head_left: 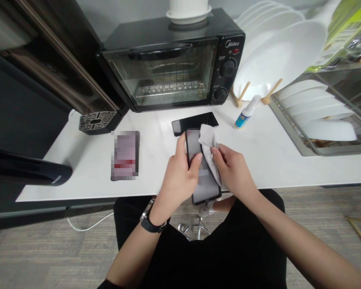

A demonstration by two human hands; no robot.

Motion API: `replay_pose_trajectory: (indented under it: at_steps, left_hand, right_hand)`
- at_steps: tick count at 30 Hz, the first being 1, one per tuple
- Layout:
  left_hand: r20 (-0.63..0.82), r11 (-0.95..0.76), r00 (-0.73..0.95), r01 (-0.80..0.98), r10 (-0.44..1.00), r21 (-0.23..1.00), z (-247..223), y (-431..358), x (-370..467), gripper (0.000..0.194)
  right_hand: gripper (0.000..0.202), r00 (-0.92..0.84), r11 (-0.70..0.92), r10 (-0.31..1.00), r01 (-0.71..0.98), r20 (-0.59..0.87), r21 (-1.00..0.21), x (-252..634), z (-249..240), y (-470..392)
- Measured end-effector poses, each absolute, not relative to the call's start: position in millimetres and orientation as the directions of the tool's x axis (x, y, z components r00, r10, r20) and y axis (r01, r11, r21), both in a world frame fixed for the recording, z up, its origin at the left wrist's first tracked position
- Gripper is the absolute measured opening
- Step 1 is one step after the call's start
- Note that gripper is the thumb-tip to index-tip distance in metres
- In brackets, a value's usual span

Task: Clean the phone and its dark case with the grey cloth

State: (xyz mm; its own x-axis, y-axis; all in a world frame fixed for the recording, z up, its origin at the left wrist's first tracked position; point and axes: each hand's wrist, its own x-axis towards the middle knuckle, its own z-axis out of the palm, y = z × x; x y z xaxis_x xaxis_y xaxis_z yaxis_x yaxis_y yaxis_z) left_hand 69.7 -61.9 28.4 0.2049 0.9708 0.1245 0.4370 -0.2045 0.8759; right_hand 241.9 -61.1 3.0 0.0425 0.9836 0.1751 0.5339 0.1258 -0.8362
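My left hand [180, 172] is closed round the left side of a dark-edged smartphone [205, 186], its thumb lying over the screen. The phone is held upright lengthwise, just over the counter's front edge. In my right hand [231, 166] a light grey cloth [208, 138] is pinched between thumb and fingers, and it lies against the phone's right side. Behind my hands a second black phone [195, 122] lies flat on the counter. To its right stands a small spray bottle [243, 116] with a blue label and a white top.
A black toaster oven [171, 72] stands at the back, with a white pot saucer [189, 16] on top. White plates [276, 56] lean in a wooden rack at right, beside a sink [307, 148] with more dishes. A blurred-out rectangular item [125, 156] lies on the white counter [156, 160] at left.
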Motion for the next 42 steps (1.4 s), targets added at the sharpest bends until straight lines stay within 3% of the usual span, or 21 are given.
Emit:
replay_pose_trajectory:
  at_steps: [3,6,11,15,19,22,26,29,32,34,39,42]
  left_hand:
    - [0.107,-0.167,0.178,0.368,0.978,0.915,21,-59,69,0.061]
    - [0.087,-0.178,0.275,0.328,0.958,0.928,15,-73,75,0.057]
    - [0.020,-0.126,0.221,0.477,0.975,0.870,17,-97,74,0.035]
    - [-0.052,-0.115,0.271,0.565,0.961,0.817,28,-100,65,0.039]
    - [-0.054,-0.167,0.336,0.594,0.940,0.787,33,-100,60,0.048]
    - [-0.014,-0.210,0.397,0.516,0.918,0.831,31,-100,55,0.051]
    - [-0.031,-0.132,0.333,0.453,0.942,0.882,26,-98,42,0.052]
    - [-0.080,-0.096,0.379,0.423,0.922,0.901,26,-93,32,0.053]
    - [-0.091,-0.100,0.440,0.391,0.894,0.915,28,-89,27,0.054]
    - [-0.076,-0.109,0.438,0.382,0.896,0.918,28,-87,25,0.053]
    - [-0.096,-0.064,0.393,0.374,0.915,0.925,24,-85,19,0.052]
    - [-0.117,-0.079,0.441,0.401,0.890,0.913,24,-84,18,0.051]
  right_hand:
    - [0.046,0.055,0.077,0.992,0.473,0.117,-0.878,244,-5,-74]
    - [0.048,0.208,0.058,0.965,0.420,0.158,-0.906,246,-10,-76]
    - [0.049,0.290,0.115,0.924,0.417,0.251,-0.902,247,-5,-71]
    - [0.046,0.247,0.242,0.886,0.475,0.392,-0.846,252,4,-57]
    - [0.050,0.275,0.245,0.874,0.462,0.401,-0.852,259,8,-42]
    - [0.044,0.102,0.313,0.911,0.457,0.399,-0.832,265,9,-36]
    - [0.045,-0.112,0.352,0.935,0.402,0.336,-0.846,277,10,-31]
    - [0.046,-0.122,0.309,0.950,0.506,0.288,-0.805,283,10,-29]
    - [0.062,-0.079,0.291,0.937,0.715,0.340,-0.635,284,11,-30]
    - [0.060,-0.123,0.308,0.930,0.775,0.346,-0.551,284,15,-31]
    - [0.044,-0.332,0.423,0.905,0.628,0.268,-0.653,284,18,-28]
    - [0.056,-0.239,0.368,0.926,0.747,0.292,-0.555,282,11,-24]
